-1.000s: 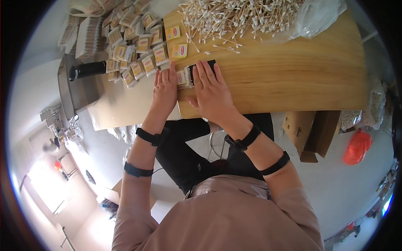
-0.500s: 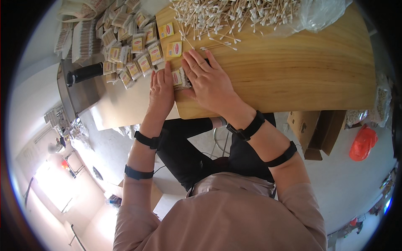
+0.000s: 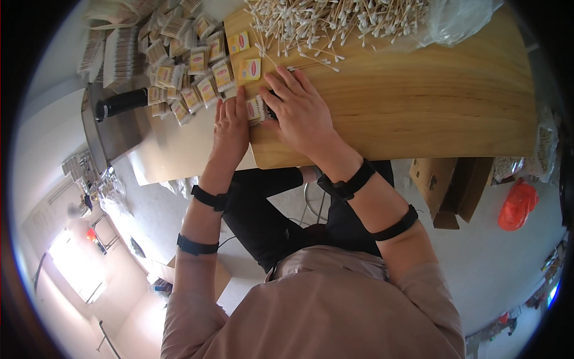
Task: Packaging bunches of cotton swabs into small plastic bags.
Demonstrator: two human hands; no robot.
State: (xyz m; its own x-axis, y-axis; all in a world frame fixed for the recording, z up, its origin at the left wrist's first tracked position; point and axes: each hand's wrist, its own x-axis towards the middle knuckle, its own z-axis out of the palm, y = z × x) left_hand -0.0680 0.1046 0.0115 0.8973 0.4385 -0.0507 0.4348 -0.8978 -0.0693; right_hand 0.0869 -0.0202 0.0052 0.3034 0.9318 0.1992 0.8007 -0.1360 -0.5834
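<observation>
wooden tabletop [image 3: 430, 113] bears a swab-filled packet [image 3: 255, 110] between left hand [image 3: 231, 124] and right hand [image 3: 304, 118].

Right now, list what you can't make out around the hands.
In the head view:
Black piece: mostly hidden under the right hand.
Left hand: palm turned away from the camera.
Swab pile: far side cut off by the top edge.
Yellow cards: print too small.

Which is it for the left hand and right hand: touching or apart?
Apart. The head view shows a pack of cotton swabs in the gap between the left hand and the right hand.
</observation>
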